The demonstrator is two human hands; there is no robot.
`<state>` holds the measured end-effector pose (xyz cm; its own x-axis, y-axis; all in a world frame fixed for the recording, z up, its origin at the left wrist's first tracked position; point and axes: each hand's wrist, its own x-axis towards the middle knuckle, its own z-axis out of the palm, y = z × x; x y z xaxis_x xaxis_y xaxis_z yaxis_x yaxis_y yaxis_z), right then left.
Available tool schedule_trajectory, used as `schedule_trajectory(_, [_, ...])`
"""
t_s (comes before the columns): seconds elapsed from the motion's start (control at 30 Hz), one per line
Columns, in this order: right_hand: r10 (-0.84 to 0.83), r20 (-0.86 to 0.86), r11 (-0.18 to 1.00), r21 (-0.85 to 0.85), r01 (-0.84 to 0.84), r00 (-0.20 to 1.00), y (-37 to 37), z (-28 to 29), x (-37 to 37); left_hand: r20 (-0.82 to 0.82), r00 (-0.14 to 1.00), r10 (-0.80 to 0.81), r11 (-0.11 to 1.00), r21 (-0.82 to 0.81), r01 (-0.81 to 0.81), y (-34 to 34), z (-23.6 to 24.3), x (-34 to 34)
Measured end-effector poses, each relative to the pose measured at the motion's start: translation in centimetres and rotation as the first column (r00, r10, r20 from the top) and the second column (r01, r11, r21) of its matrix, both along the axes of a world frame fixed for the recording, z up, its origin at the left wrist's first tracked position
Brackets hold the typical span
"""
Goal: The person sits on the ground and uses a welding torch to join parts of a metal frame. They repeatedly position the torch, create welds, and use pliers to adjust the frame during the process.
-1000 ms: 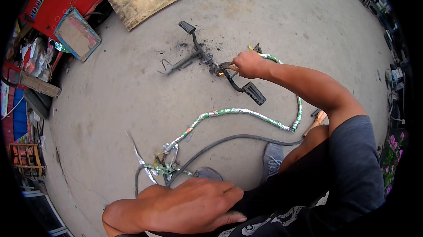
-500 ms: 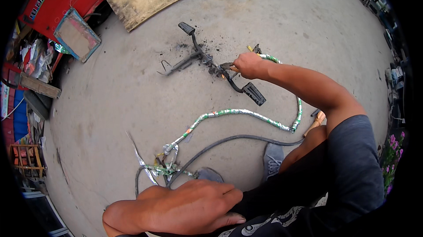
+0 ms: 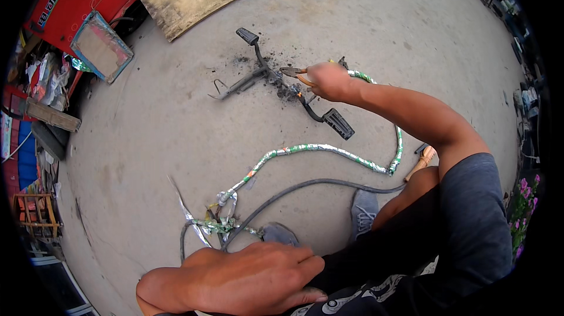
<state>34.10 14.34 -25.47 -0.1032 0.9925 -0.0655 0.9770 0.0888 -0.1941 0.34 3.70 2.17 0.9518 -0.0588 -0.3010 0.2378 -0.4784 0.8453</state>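
Concrete ground (image 3: 164,134) bears a footrest bar (image 3: 271,73) well in from its left edge, the right hand (image 3: 330,80) holding pliers (image 3: 291,71) best gripped far from the orange spot (image 3: 299,94), the left hand (image 3: 261,278) loosely curled, palm hidden

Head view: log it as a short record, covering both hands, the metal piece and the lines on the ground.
Metal piece: dark, branched, two ends with black pads
Right hand: holds orange-handled pliers, tip close to the metal piece
Left hand: back upward, low in view; nothing seen in it
Orange spot: small, apparently glowing, on the metal piece
Debris: dark bits scattered around that piece
Lines: one foil-wrapped, one dark grey, both on the ground
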Motion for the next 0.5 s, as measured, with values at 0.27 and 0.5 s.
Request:
schedule_trajectory(0.27, [-0.058, -0.029, 0.998, -0.007, 0.058, 0.998, -0.1, 0.1, 0.2, -0.113, 0.985, -0.129, 0.986, -0.121, 0.116, 0.4, -1.4, 0.2])
schedule_trajectory(0.5, [-0.068, -0.039, 0.996, -0.064, 0.065, 0.997, -0.3, 0.5, 0.6, -0.119, 0.987, -0.105, 0.989, -0.114, 0.091, 0.5, -1.3, 0.2])
